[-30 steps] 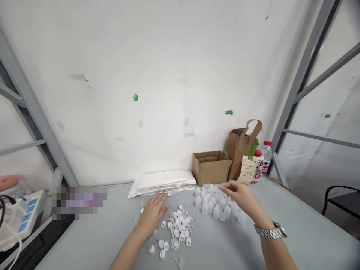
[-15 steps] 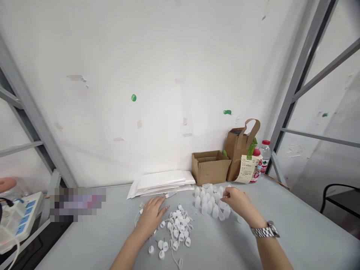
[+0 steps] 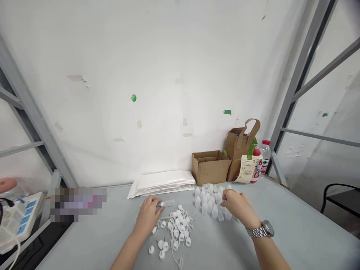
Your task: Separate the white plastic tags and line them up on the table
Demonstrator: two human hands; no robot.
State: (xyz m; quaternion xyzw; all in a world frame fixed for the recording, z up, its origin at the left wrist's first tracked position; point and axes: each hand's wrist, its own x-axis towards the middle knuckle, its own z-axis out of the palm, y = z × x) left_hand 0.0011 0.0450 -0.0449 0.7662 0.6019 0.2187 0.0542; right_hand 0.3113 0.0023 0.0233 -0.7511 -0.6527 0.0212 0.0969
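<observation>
My left hand (image 3: 147, 213) pinches a small clear plastic bottle (image 3: 168, 203) by its white cap end; the bottle lies nearly level, pointing right. Just right of that hand is a heap of white caps with thin cords (image 3: 179, 227). Several loose white caps (image 3: 161, 245) lie in front of the heap. My right hand (image 3: 236, 204), with a metal watch on the wrist, is bent over the right side of a group of translucent small bottles (image 3: 209, 202). Its fingers are closed, and whatever is between them is hidden.
White padded envelopes (image 3: 163, 182) lie against the wall. Right of them stand an open cardboard box (image 3: 212, 172), a brown paper bag (image 3: 236, 157) and a clear drink bottle (image 3: 265, 153). A power strip (image 3: 25, 221) sits at far left, beside a blurred-out patch.
My left hand has brought the capped bottle slightly nearer and tilted it level. My right hand has shifted slightly over the small bottles, its wrist turning.
</observation>
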